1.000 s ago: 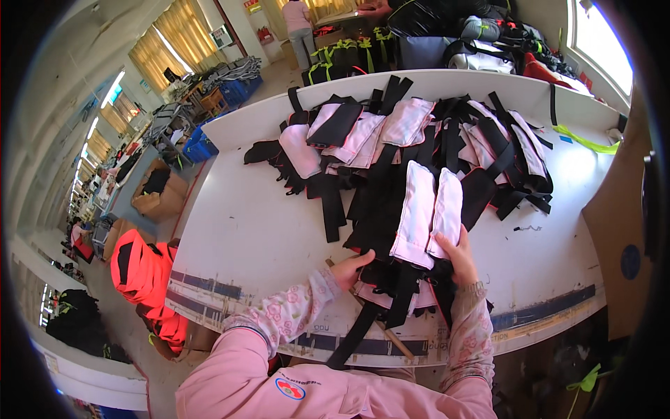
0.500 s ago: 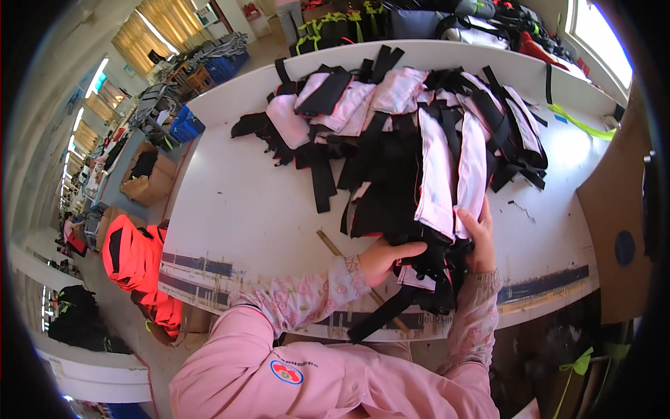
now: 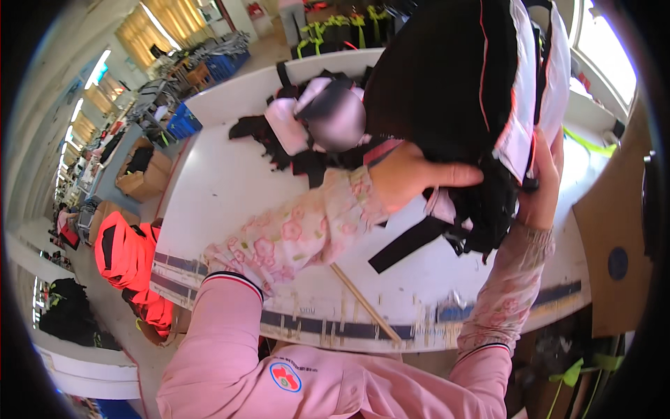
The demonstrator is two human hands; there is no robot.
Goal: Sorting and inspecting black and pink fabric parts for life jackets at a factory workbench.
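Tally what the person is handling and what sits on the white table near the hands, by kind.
Hands gripping the bundle: 2, left hand and right hand
Lifted black and pink bundle: 1
Thin wooden stick on the white table: 1
Heap of black and pink pieces still on the table: 1, pieces too tangled to count
Total: 5

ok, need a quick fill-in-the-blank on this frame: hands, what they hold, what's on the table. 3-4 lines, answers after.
1. The left hand and right hand lift a black and ____ bundle of padded pieces above the white table.
2. A thin ____ stick lies on the table near its front edge.
3. The bright orange item lies on the floor to the person's ____.
4. A black ____ hangs from the bundle.

Missing words: pink; wooden; left; strap
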